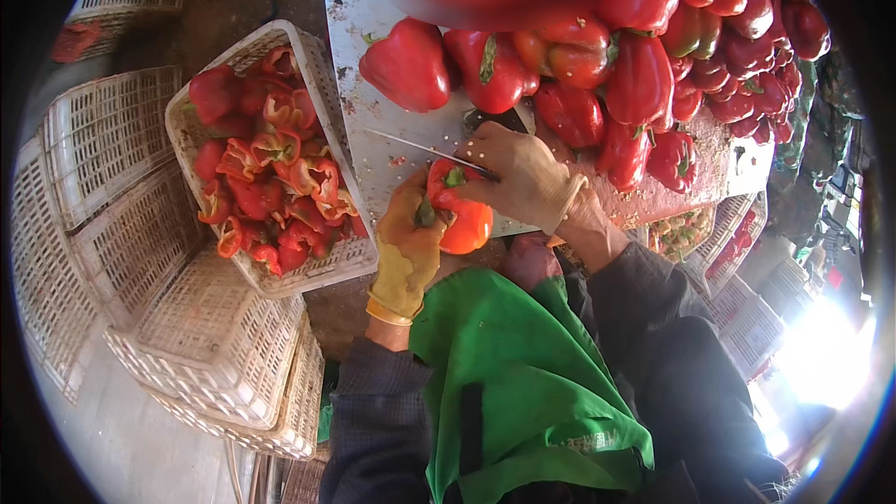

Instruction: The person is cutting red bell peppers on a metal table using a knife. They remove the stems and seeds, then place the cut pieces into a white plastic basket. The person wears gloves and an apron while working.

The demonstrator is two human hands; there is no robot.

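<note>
My left hand (404, 252), in a stained yellow glove, grips a red bell pepper (467, 225) near the table's front edge. The pepper has an orange-red patch at its lower end and green at its stem. My right hand (521, 171), in a pale glove, holds a thin-bladed knife (423, 150). Its blade extends left above the pepper, and its handle is mostly hidden by my hand. The right fingers reach over the pepper's upper side; whether the edge is cutting into it I cannot tell. Whole red bell peppers (633, 91) are heaped just beyond my hands.
A metal-topped table (364, 77) bears scattered seeds and scraps. On the left, a white plastic crate (280, 285) holds cut red pepper pieces (262, 192). More plastic crates (210, 336) are stacked nearby. Another crate (700, 269) with pepper pieces stands under the table's right side.
</note>
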